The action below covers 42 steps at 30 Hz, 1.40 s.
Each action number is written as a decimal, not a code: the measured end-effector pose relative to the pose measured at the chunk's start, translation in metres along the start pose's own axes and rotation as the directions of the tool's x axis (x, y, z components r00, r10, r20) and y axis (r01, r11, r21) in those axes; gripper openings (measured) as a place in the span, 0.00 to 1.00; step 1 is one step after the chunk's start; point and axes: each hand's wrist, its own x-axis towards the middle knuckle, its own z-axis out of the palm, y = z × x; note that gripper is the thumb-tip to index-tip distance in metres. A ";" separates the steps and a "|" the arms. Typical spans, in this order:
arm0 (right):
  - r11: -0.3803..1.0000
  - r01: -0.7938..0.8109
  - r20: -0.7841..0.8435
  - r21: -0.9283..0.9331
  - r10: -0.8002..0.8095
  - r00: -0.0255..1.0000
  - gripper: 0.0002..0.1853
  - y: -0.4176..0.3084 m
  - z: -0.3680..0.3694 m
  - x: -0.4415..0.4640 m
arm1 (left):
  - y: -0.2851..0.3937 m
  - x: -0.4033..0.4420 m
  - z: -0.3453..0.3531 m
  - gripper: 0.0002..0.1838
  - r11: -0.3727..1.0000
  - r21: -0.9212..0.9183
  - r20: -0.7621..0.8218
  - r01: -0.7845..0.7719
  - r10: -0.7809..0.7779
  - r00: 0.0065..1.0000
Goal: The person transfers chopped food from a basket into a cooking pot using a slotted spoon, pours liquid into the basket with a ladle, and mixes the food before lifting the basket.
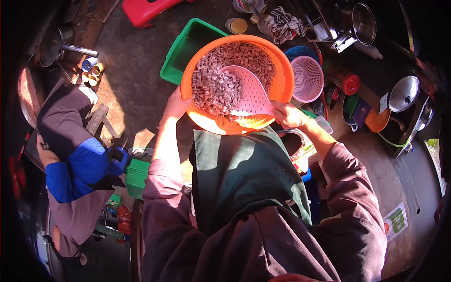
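Observation:
An orange basket (287,70) filled with small pinkish-brown pieces (213,89) is held in front of my body, above a dark green apron (235,164). At its left rim, my left hand (176,105) is closed on the edge. My right hand (289,115) grips the narrow end of a pink perforated scoop (253,91) at the basket's lower right. The scoop's wide part lies inside the basket, against the pieces. Which fingers of my right hand also touch the rim, if any, I cannot tell.
A green tub (171,66) stands behind the basket. Pink (307,79) and blue baskets sit to the right, near a red-lidded jar (351,84), pans and a metal lid (404,94). Another person (75,164) in blue and brown sits at left, beside a green box (137,178).

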 end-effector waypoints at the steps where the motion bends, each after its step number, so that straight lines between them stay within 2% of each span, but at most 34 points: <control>1: 1.000 -0.015 -0.013 0.005 0.015 1.000 0.18 -0.006 -0.003 -0.009 | -0.007 0.002 0.001 0.30 1.000 -0.008 -0.007 -0.017 0.017 1.000; 3: 0.999 -0.027 -0.030 0.037 0.028 0.999 0.16 -0.013 -0.007 -0.025 | -0.014 0.005 0.000 0.30 0.999 -0.022 -0.009 -0.035 0.035 0.999; 6: 0.998 0.007 -0.108 0.055 -0.001 0.994 0.19 -0.014 -0.009 -0.042 | -0.011 0.007 0.001 0.30 0.998 -0.048 -0.002 -0.049 0.049 0.999; 7: 0.993 -0.041 -0.096 0.107 0.051 0.994 0.17 -0.026 -0.012 -0.049 | -0.011 0.006 0.001 0.30 0.997 -0.059 0.003 -0.053 0.053 0.999; 10: 0.997 0.081 -0.137 0.000 -0.080 0.987 0.15 -0.020 -0.015 -0.059 | -0.015 0.007 -0.001 0.31 0.998 -0.052 0.007 -0.047 0.047 0.999; 14: 0.996 0.085 -0.152 -0.021 -0.087 0.985 0.13 -0.019 -0.016 -0.068 | -0.004 0.006 -0.002 0.31 0.999 -0.028 0.005 -0.045 0.045 0.999; 17: 0.982 0.181 -0.173 -0.061 -0.189 0.967 0.12 -0.006 -0.011 -0.068 | -0.014 0.013 0.000 0.31 0.999 -0.001 -0.001 -0.034 0.034 0.999; 20: 0.998 0.043 -0.117 0.052 -0.037 0.992 0.11 -0.022 -0.011 -0.074 | -0.005 0.008 -0.001 0.31 0.999 0.023 -0.020 -0.048 0.048 0.999; 25: 0.986 0.168 -0.125 -0.014 -0.168 0.978 0.09 -0.020 -0.010 -0.085 | -0.012 0.014 -0.002 0.30 0.998 -0.027 0.009 -0.049 0.049 0.999; 28: 0.983 0.181 -0.141 0.017 -0.177 0.974 0.09 -0.032 -0.014 -0.092 | -0.013 0.011 -0.003 0.30 0.998 -0.023 0.008 -0.052 0.052 0.999; 31: 0.992 0.126 -0.141 0.011 -0.124 0.982 0.10 -0.034 -0.013 -0.091 | -0.018 0.012 0.000 0.31 0.994 -0.075 -0.001 -0.076 0.076 0.997; 35: 0.984 0.174 -0.137 0.035 -0.168 0.976 0.10 -0.032 -0.012 -0.090 | -0.030 0.019 0.000 0.31 0.992 -0.101 -0.005 -0.079 0.079 0.997; 38: 0.971 0.236 -0.151 0.049 -0.226 0.962 0.09 -0.034 -0.012 -0.095 | -0.014 0.013 -0.002 0.31 1.000 0.003 0.007 -0.030 0.030 1.000; 42: 0.956 0.245 -0.159 0.160 -0.220 0.963 0.07 -0.051 -0.017 -0.105 | -0.007 0.009 -0.002 0.31 0.999 0.038 -0.017 -0.036 0.036 0.999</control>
